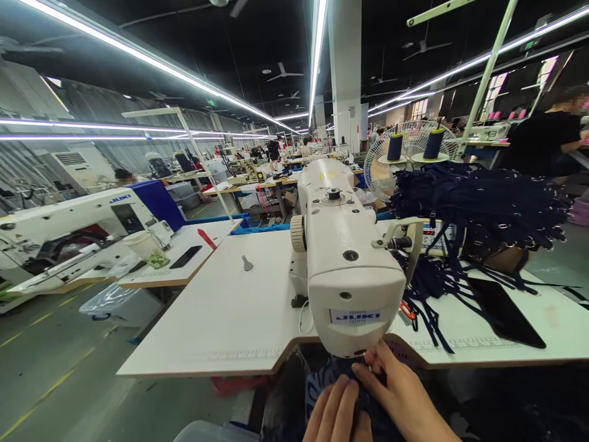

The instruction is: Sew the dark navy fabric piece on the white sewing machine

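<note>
In the head view, both hands are working close together on the blue cloth (329, 374), right under the front of the sewing machine (350, 264). The left hand (334, 414) is lying flat on it. The right hand (407, 399) is pinching its edge. I think the cloth is being lined up for sewing, and feeding it on calls for slow, flat hands. Up and right of them, dark straps (478, 202) are piling over a brown box (506, 261). Far left, a cup (140, 244) is standing, but I cannot tell what is in it.

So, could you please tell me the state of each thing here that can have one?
Left hand: flat on the patterned fabric.
Right hand: fingertips on the fabric, under the sewing machine.
Thread cones: upright on their stand.
Phone: lying flat, screen dark.
Navy straps: heaped, ends trailing over the table.
Ceiling lights: lit.
</note>
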Demonstrator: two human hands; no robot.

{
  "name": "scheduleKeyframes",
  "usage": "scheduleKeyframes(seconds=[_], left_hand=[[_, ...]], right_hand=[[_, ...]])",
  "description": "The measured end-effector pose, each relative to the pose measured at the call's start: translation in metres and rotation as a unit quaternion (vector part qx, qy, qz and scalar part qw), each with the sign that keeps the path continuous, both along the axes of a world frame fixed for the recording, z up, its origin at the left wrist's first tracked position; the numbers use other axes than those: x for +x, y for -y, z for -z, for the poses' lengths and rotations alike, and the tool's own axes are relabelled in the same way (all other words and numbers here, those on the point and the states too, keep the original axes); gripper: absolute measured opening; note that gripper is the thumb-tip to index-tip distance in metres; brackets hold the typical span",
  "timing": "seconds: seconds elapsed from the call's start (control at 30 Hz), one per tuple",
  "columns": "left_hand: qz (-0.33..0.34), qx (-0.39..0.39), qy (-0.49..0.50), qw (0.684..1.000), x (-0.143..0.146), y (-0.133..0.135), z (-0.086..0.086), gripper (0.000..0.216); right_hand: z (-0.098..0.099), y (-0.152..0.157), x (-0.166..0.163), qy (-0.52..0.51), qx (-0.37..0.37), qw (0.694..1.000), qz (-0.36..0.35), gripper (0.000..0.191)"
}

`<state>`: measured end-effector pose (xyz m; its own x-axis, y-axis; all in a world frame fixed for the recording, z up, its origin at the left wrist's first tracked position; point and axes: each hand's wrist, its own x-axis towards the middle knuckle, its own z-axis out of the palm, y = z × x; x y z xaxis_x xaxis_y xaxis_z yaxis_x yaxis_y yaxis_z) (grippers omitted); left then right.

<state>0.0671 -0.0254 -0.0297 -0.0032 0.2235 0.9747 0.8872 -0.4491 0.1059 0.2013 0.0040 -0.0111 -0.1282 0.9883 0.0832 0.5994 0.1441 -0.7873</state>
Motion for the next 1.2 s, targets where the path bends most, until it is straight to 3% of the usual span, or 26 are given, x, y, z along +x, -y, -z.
scheduleKeyframes(seconds=[0.13,0.3,0.53,0.83,1.2], left_hand=[[0.022,-0.101,-0.142,0.984,-0.013,-0.003,-0.004,0.034],[-0.018,-0.155,-0.138,0.978,-0.014,0.003,-0.015,0.027],[-0.072,-0.147,-0.149,0.975,-0.005,0.002,-0.018,0.03],[-0.088,-0.133,-0.167,0.973,-0.003,-0.002,-0.013,0.032],[-0.105,-0.082,-0.159,0.978,-0.002,-0.007,-0.011,0.03]], right_hand=[[-0.001,-0.001,0.001,-0.134,-0.034,0.99,-0.031,0.018],[-0.005,-0.001,0.003,-0.162,-0.031,0.986,-0.009,0.02],[-0.002,-0.008,0.0,-0.11,-0.028,0.993,0.018,0.023],[0.005,-0.013,0.001,-0.098,-0.03,0.994,0.027,0.026],[0.012,-0.011,0.009,-0.125,-0.014,0.992,-0.013,0.025]])
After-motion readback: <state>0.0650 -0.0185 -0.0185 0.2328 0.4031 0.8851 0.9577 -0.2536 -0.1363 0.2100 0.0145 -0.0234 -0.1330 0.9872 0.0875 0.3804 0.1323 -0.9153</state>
